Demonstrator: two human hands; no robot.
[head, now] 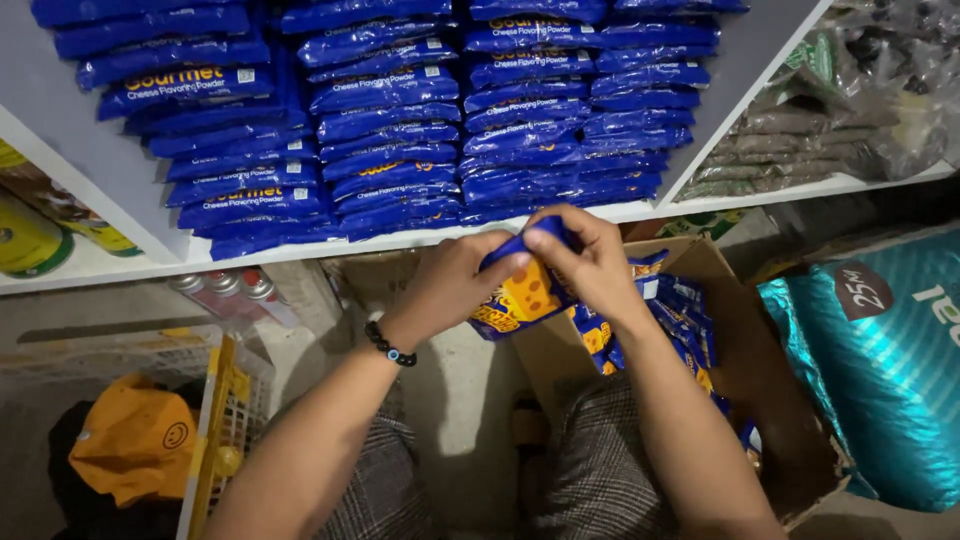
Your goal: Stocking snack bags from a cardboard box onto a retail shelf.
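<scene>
A big white shelf [640,212] runs across the top, from 9 o'clock to 3 o'clock. It is packed with rows of blue packets [400,120], stacked close and touching each other. At 2 o'clock, in the next part of the shelf, lie grey-green bags [800,140].

At 4 o'clock sits a large shiny teal sack [880,380]. Just beside it, toward the middle, is an open brown cardboard box [760,380]. More blue and yellow packets [690,320] lie inside the box.

At 8 o'clock is a yellow crate [215,420], and next to it an orange cap [135,450] with a smiley face. At 9 o'clock stand some cans with red bodies and silver tops [235,290], under the shelf.

In the middle, just under the shelf edge, both hands hold one blue packet with a yellow cheese picture [525,285]. It is above the box, near 12 o'clock from the person's knees. The left hand [450,285] has its grip closed around the left side of the packet. The right hand [590,260] has its grip closed on the top and right side, fingers curled over the top edge. A black bead bracelet [390,345] is on the left wrist
</scene>
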